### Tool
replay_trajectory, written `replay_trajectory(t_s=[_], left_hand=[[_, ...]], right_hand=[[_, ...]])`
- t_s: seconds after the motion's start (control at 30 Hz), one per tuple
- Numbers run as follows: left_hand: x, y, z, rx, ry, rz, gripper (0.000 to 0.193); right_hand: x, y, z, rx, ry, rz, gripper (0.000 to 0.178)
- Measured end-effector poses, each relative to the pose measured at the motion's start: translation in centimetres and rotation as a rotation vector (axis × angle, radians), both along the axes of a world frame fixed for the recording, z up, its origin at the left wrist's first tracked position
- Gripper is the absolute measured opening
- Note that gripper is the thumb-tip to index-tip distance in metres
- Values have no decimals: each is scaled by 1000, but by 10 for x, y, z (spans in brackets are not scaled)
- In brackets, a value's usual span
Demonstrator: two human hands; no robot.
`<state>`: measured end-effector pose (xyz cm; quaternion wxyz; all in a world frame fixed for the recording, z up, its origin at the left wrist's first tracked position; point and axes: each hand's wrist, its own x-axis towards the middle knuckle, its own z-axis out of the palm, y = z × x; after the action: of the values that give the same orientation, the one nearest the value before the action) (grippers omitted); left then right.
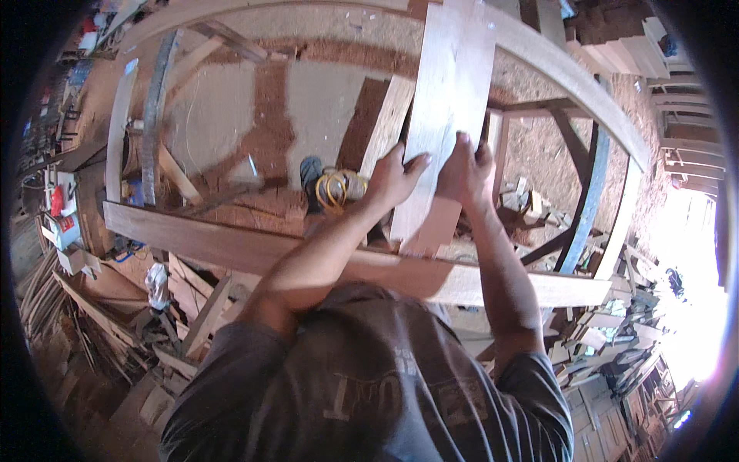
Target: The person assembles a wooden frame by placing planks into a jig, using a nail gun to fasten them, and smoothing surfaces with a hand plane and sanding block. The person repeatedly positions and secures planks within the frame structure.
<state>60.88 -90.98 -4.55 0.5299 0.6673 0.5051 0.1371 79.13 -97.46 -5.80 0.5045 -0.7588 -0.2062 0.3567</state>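
1. Hands: 2 in view, both in the centre of the frame and both pressed on 1 long pale wooden board (pixel 450 100) that runs from the top centre down to the middle.
2. Left hand (pixel 394 179) lies on the board's left edge, fingers spread across its face and thumb up; it presses flat rather than closing around the wood.
3. Right hand (pixel 464 171) sits just beside it on the board's right edge, fingers curled over that edge, gripping the board.
4. Under the board's lower end, 1 darker, shorter wooden piece (pixel 433 229) shows, touching it.
5. Board rests across 1 large wooden frame (pixel 231 242) with a curved top rail and a straight lower rail that crosses the middle of the picture.
6. Through the frame, left of centre, lies 1 coil of yellow cord (pixel 332 189) on the sawdust-covered floor (pixel 531 150).
7. Scrap wood is heaped in 2 places: lower left (pixel 115 308) and lower right, too many pieces to count.
8. Person's grey shirt (pixel 369 385) fills the bottom centre.
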Motion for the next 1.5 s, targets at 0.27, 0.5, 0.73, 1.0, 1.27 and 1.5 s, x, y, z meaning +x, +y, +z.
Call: replay_trajectory(t_s=[0.27,0.5,0.73,1.0,1.27,1.5], left_hand=[[46,71,13,11,-61,155,62],[51,102,24,-145,-37,217,62],[-2,339,-34,-532,-644,874,104],[30,408,-58,-507,-1183,886,51],[50,420,-47,-449,-1170,869,50],[48,435,-57,-493,-1172,922,37]], right_hand=[[-3,2,27,-124,13,-7,50],[-3,3,16,-50,-7,-36,42],[-6,2,25,-73,-19,-41,48],[-8,-2,16,-39,111,-100,27],[-18,3,9,-35,106,-72,29],[-18,-5,7,-66,98,-86,25]])
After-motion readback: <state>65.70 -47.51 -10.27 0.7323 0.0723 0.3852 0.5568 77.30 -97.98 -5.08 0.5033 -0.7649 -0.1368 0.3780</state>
